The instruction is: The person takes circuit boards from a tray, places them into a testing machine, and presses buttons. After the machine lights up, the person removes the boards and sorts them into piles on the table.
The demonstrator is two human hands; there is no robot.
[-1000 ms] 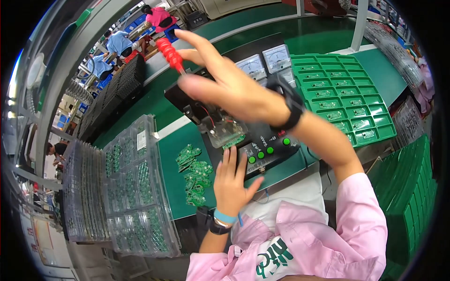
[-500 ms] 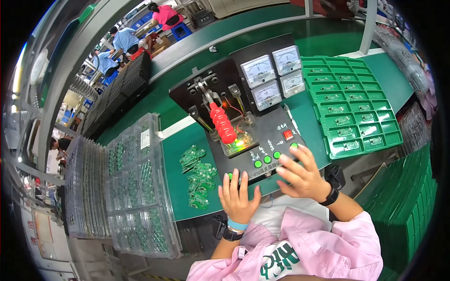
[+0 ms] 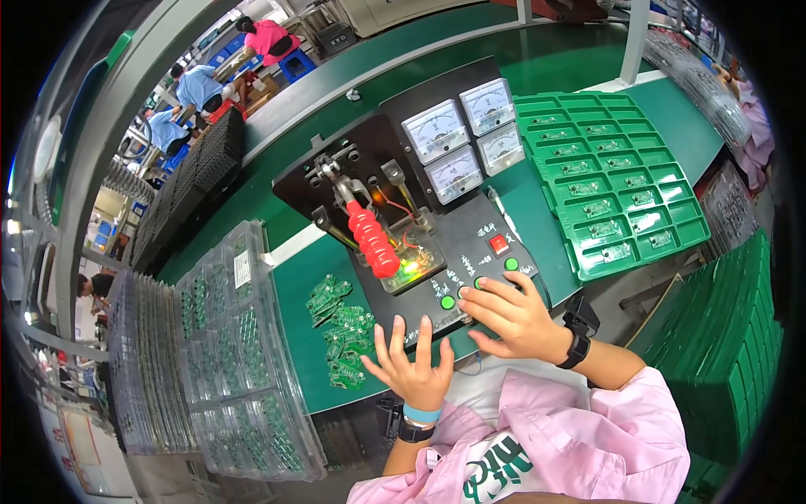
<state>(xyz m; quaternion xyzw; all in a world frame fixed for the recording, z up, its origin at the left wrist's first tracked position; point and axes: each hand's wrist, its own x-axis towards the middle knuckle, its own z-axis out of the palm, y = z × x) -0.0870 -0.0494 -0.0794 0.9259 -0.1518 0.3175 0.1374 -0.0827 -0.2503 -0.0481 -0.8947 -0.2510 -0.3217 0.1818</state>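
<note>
A black test box [image 3: 497, 225] with a row of green push buttons [image 3: 447, 302] stands before me. Its red-handled toggle clamp [image 3: 371, 239] lies lowered over a clear plate [image 3: 420, 267], where a yellow-green light glows. My right hand [image 3: 514, 321] rests over the middle buttons, fingers stretched out and fingertips partly covering them. At the box's front left corner is my left hand [image 3: 413, 370], fingers spread and holding nothing. Beside it lies a loose pile of small green circuit boards [image 3: 342, 332]. Several dial meters [image 3: 437, 132] stand upright at the box's back.
A green compartment tray [image 3: 579, 267] with small boards lies at right; stacked green trays [image 3: 714, 353] stand below it. Clear plastic trays of boards [image 3: 243, 353] are at left, next to a tall tray stack [image 3: 147, 361]. Other people [image 3: 200, 86] sit in the far left background.
My right hand has come down and left onto the middle buttons. My left hand's fingers have spread wider at the box's front corner. The whole view has shifted slightly.
</note>
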